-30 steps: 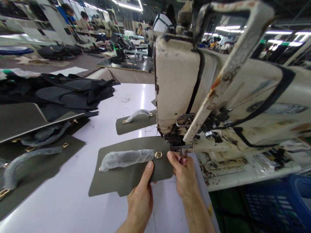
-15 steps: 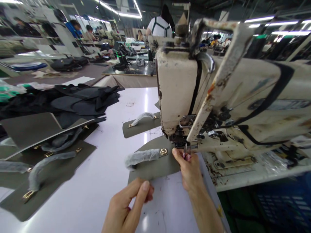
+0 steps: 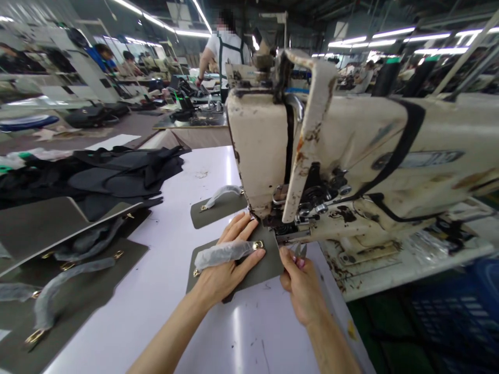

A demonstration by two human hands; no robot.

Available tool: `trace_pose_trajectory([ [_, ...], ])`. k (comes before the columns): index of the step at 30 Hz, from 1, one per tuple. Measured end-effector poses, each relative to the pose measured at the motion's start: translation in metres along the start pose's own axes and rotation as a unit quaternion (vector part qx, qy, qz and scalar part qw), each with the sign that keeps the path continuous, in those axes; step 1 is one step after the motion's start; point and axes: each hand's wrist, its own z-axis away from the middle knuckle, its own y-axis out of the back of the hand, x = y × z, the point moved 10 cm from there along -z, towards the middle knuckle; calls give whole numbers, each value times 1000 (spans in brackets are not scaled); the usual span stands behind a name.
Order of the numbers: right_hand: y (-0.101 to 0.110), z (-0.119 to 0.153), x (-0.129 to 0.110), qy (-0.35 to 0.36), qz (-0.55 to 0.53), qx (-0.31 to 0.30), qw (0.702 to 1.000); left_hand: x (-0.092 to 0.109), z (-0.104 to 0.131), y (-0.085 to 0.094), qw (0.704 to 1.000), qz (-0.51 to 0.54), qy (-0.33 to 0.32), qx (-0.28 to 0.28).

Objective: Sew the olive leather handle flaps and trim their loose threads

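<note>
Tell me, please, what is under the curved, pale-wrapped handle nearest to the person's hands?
Under the curved, pale-wrapped handle, the person's left hand lies over the flat grey-green panel, fingers showing beyond. The handle covers part of the hand; the panel beneath that hand cannot be seen.

Over my head, tube lights [image 3: 393, 32] glow in rows beneath a dark ceiling [image 3: 374, 11]. Past the white table [image 3: 163, 270] I see a broad brownish table [image 3: 130, 123] and a shiny black-topped one [image 3: 202, 120]; the dark green floor [image 3: 374, 311] shows at right.
</note>
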Motion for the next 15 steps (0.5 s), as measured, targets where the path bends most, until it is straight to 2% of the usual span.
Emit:
trace_pose_trajectory([
  [4, -4, 8, 12, -23, -47, -42, 998, -6, -2, 0, 1000, 8, 4, -16],
  [8, -11, 15, 3, 11, 3, -76, 997, -21, 3, -3, 998, 25, 62, -17],
  [11, -8, 18, -5, 47, 45, -62, 996, -24, 4, -3, 997, 23, 74, -6],
  [15, -3, 21, -7, 69, 51, -38, 996, -18, 2, 5, 997, 14, 67, 26],
])
